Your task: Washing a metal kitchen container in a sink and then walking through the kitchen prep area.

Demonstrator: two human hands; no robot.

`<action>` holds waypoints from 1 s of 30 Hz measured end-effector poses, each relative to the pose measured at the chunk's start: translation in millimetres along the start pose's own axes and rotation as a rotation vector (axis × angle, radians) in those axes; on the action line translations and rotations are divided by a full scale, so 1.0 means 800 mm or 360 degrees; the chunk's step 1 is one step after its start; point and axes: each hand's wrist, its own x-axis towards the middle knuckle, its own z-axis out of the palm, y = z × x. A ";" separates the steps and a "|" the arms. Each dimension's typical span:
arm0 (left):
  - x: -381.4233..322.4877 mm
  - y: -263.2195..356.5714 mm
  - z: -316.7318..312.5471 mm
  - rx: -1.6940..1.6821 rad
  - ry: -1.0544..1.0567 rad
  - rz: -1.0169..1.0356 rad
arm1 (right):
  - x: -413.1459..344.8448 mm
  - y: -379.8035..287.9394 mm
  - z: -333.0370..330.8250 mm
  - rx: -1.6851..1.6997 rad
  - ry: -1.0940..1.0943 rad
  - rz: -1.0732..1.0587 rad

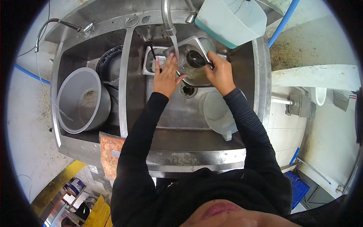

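My right hand (220, 72) grips the rim of a rectangular stainless steel pan (185, 46), tilted in the right sink basin. A black ladle (195, 58) lies in that pan, its handle end by my right fingers; whether they also hold it is unclear. Water runs from the faucet (168, 20) onto the fingers of my left hand (166, 81), which lies flat at the pan's left side, thumb spread. Left of it, a smaller steel pan (147, 63) holds a dark-handled utensil, partly hidden. Below is the drain (188, 90).
A clear plastic jug (215, 110) stands beneath my right forearm. The left basin holds a large grey tub (82, 105) and a black pan (109, 66). A whitish plastic container (232, 22) leans at the back right. A bag of orange food (109, 153) rests on the front ledge.
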 end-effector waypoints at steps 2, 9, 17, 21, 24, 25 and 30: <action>-0.003 0.005 0.002 -0.0032 -0.0010 -0.0028 | 0.003 -0.001 0.002 0.0001 0.0011 -0.0006; -0.022 0.016 0.018 -0.0468 -0.0594 0.0146 | 0.005 -0.004 0.009 -0.0006 -0.0025 0.0051; -0.008 0.010 -0.001 -0.0141 0.0020 -0.0091 | 0.012 -0.014 0.003 -0.0063 0.0056 -0.0009; -0.019 0.017 0.005 -0.0346 -0.0199 -0.0156 | 0.007 -0.012 0.010 -0.0088 -0.0004 -0.0067; -0.012 0.003 0.006 -0.0878 -0.0598 -0.0148 | 0.001 -0.010 0.012 -0.0111 -0.0004 -0.0037; -0.009 0.002 0.004 -0.0880 -0.0600 -0.0148 | -0.001 -0.009 0.011 -0.0130 -0.0007 -0.0016; 0.000 0.001 0.004 -0.0441 -0.0032 -0.0183 | 0.004 -0.015 0.004 -0.0153 0.0034 0.0038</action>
